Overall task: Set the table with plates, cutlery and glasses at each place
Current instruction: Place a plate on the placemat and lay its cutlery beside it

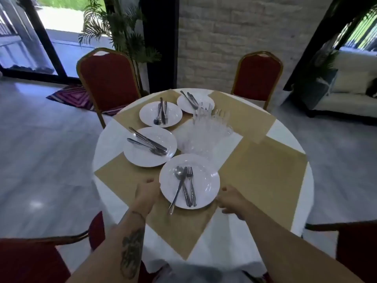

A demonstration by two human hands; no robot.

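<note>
Since our left hand grasps the plate at nine o'clock and our right hand at four, loose cutlery could slide; keep it level.

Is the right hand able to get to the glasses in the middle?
Probably yes. The right hand is at the rim of the nearest plate, and only bare cloth lies between it and the glasses. It would have to let go of the plate first.
</note>
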